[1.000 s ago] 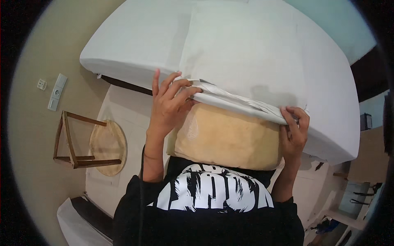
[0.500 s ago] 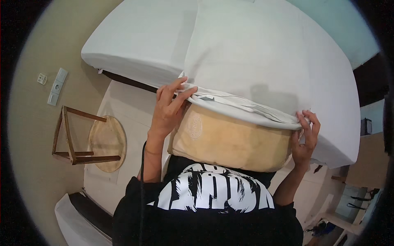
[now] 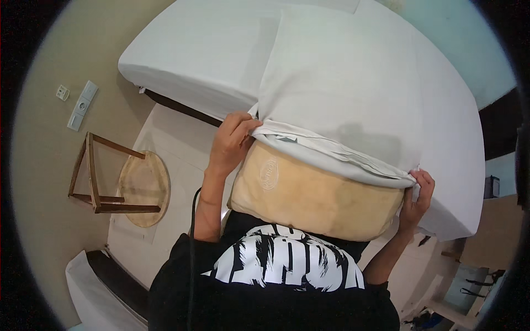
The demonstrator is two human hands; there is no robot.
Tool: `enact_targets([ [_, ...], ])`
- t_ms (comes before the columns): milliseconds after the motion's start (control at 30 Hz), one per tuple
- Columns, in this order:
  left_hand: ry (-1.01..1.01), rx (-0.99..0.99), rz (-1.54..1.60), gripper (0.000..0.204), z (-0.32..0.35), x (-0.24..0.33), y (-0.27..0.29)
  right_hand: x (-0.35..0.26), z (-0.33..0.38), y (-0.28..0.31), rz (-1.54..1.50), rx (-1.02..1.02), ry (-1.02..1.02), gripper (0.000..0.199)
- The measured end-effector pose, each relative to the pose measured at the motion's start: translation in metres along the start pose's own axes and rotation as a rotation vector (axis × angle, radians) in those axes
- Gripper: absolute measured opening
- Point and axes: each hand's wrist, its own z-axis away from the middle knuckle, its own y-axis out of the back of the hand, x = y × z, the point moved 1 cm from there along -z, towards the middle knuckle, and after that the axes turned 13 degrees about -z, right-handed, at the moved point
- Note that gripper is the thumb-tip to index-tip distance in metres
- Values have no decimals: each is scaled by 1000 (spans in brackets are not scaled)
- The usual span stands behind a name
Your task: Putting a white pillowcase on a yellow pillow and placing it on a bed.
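A yellowish pillow (image 3: 320, 193) rests against my lap at the bed's near side, partly inside a white pillowcase (image 3: 342, 83). The case's gathered opening crosses the pillow's top, and the rest of the case lies flat on the bed, away from me. At the opening's left corner my left hand (image 3: 229, 140) pinches the fabric between thumb and fingers. My right hand (image 3: 418, 193) grips the right corner of the opening, its fingers closed on the cloth beside the pillow's edge. Inside the case, the pillow's far part is hidden.
A white-sheeted bed (image 3: 187, 49) stretches ahead. On the left a round-topped wooden stool (image 3: 144, 190) lies tipped on the tiled floor, near a wall with a socket strip (image 3: 83, 106). A dark cable (image 3: 193, 231) runs by my left arm. Shelving (image 3: 469, 287) stands at lower right.
Both hands have closed more firmly on the corners of the pillowcase opening. The right hand and right corner sit slightly lower in view, and the view has shifted a little.
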Motion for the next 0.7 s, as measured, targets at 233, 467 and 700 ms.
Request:
enact_targets([
  [233, -33, 169, -13, 48, 15, -12, -22, 31, 18, -1, 17, 197, 59, 25],
  [467, -76, 249, 14, 48, 25, -23, -33, 44, 26, -11, 41, 287, 116, 25],
  [700, -37, 18, -98, 70, 14, -9, -17, 54, 28, -7, 12, 174, 32, 38],
])
